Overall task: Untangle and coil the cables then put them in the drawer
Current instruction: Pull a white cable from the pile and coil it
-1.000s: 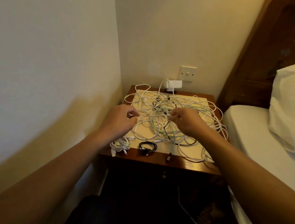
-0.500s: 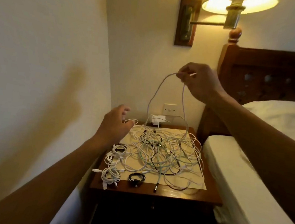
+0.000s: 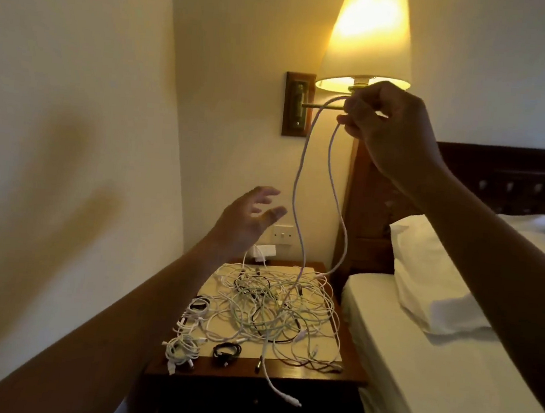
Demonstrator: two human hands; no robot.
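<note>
**One white cable lifted as a loop, both strands run back into the pile**

- Nearest: the front of the nightstand [image 3: 302, 373]. The area below the top is dark, so the drawer can't be made out.
- On the front-left corner sit a coiled white bundle [image 3: 182, 350] and a small coiled black cable [image 3: 226, 354]. These look done but aren't stowed.
- One loose white plug end [image 3: 282, 396] hangs over the front edge.
- Mid-table: the main tangle [image 3: 275, 308], mostly white with a few black strands, spread across the top.
- Left hand [image 3: 246, 224] hovers above the pile's back-left, fingers spread and holding nothing.
- Lifted cable [image 3: 299, 169]: two strands drop from the right hand into the tangle.
- Right hand [image 3: 386, 127] is raised in front of the wall lamp [image 3: 368, 37], fingers pinched round the top of that loop.

Handling, as a judgement:
- The cable looks light and limp, with no stiffness to push with.
- It will likely snag where it crosses other strands, and a hard pull may tighten knots.
- Better hold is probably near a plug end, feeding that end back through the crossings.
- The free hand could pin the pile down.
</note>
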